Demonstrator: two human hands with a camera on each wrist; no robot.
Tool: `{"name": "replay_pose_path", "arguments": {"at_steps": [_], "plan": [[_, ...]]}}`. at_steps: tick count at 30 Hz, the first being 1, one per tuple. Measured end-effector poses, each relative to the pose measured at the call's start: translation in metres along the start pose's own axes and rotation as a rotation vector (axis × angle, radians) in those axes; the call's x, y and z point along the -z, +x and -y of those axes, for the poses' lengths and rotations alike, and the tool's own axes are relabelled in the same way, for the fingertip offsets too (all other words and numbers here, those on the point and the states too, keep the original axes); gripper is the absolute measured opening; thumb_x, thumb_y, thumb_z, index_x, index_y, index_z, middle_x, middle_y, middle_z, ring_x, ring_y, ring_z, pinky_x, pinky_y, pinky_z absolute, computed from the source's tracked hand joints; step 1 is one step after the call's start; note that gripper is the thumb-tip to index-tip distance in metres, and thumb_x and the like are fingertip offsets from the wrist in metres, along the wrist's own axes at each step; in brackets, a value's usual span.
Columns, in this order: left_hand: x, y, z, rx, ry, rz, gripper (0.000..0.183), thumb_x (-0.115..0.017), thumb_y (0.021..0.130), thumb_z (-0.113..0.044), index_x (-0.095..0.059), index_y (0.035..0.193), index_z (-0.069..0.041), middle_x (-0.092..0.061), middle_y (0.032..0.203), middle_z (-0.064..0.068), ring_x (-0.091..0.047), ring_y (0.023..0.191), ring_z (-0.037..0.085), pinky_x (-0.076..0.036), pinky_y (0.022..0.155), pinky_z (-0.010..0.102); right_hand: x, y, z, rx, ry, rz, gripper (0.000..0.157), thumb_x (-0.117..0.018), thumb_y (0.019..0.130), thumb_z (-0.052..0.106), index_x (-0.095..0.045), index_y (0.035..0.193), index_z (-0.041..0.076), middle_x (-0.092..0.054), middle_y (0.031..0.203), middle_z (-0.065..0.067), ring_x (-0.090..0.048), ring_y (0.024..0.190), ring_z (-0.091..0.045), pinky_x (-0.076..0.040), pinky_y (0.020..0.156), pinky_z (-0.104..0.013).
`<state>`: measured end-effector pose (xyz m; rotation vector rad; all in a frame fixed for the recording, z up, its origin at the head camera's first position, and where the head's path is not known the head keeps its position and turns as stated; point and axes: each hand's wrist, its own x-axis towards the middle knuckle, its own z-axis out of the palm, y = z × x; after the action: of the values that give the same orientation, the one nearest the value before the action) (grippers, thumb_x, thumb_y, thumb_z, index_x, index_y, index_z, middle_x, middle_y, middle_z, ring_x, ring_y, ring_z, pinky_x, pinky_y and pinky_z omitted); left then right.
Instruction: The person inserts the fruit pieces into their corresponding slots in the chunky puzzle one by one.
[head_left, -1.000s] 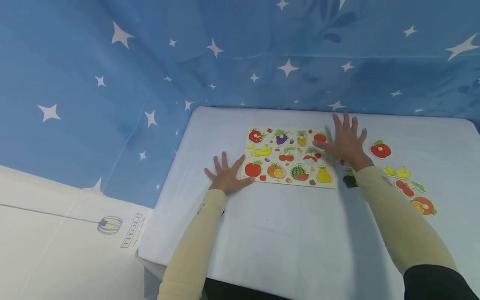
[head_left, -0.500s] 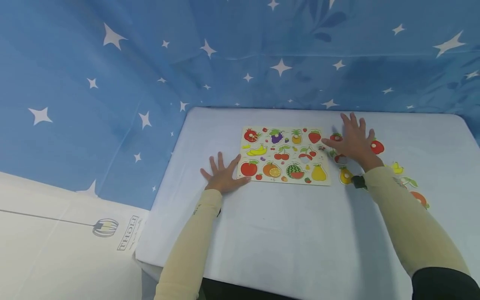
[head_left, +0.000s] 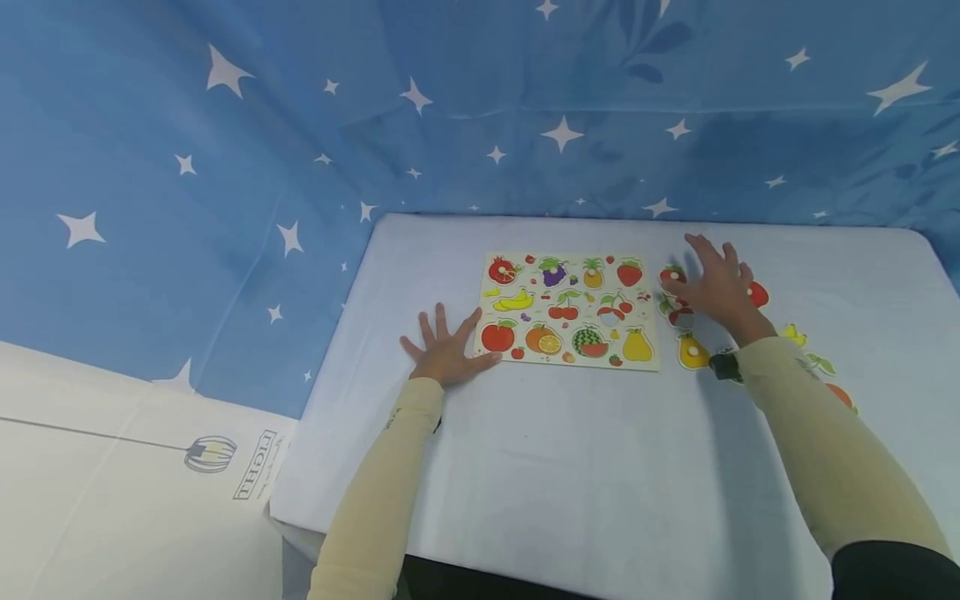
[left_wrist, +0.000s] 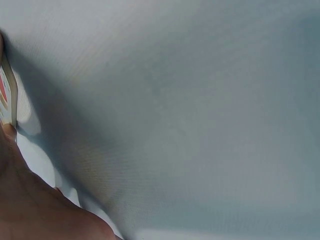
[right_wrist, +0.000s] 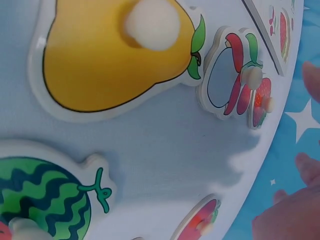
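Note:
The person's left hand [head_left: 450, 348] rests, fingers spread, at the left edge of a fruit puzzle board [head_left: 655, 357], with fingertip and thumb touching it. In the left wrist view, part of that hand [left_wrist: 40, 205] meets the board's edge. Above several loose knobbed fruit pieces right of the board hovers the right hand [head_left: 716, 287], its fingers loosely bent, holding nothing visible. Below them are a strawberry piece [right_wrist: 261, 100], a red-and-white fruit piece [right_wrist: 220, 82], a pear piece [right_wrist: 115, 60] and a watermelon piece [right_wrist: 45, 185]. A red piece [head_left: 759, 293] lies partly behind the hand.
Farther right, partly hidden by the right sleeve [head_left: 825, 450], lie banana [head_left: 795, 335], cherry [head_left: 821, 363] and orange [head_left: 842, 393] pieces. A white cloth covers the table [head_left: 540, 450]. A blue star-patterned curtain [head_left: 480, 67] hangs behind it.
The right hand has moved right, off the board's upper right corner to over the loose pieces, and its spread fingers have bent. The left hand stays at the board's left edge.

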<state>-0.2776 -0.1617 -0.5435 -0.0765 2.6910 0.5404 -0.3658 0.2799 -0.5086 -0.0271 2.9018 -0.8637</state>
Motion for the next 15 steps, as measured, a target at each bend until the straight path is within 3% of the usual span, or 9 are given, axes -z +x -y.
{"name": "replay_pose_path", "arguments": {"at_steps": [8,15], "plan": [[-0.0019,0.0011,-0.0007,0.004,-0.008,-0.010,0.099,-0.068,0.089,-0.074,-0.018,0.171,-0.047,0.018,0.178,0.014,0.022,0.159,0.045,0.012,0.114,0.082,-0.0051,0.0045,-0.0067,-0.082,0.062,0.025,0.081,-0.067,0.104,0.023,-0.023,0.170,0.006,-0.039,0.161,-0.032,-0.013,0.149,-0.062,-0.015,0.114,-0.081],[-0.0006,0.0000,-0.0032,0.018,0.027,-0.003,0.099,-0.067,0.090,-0.074,-0.016,0.171,-0.047,0.019,0.178,0.014,0.021,0.159,0.045,0.009,0.115,0.081,-0.0076,0.0072,-0.0100,-0.066,0.061,0.011,0.073,-0.067,0.105,0.020,-0.032,0.166,0.002,-0.053,0.146,-0.033,-0.022,0.142,-0.063,-0.011,0.114,-0.081]]}}
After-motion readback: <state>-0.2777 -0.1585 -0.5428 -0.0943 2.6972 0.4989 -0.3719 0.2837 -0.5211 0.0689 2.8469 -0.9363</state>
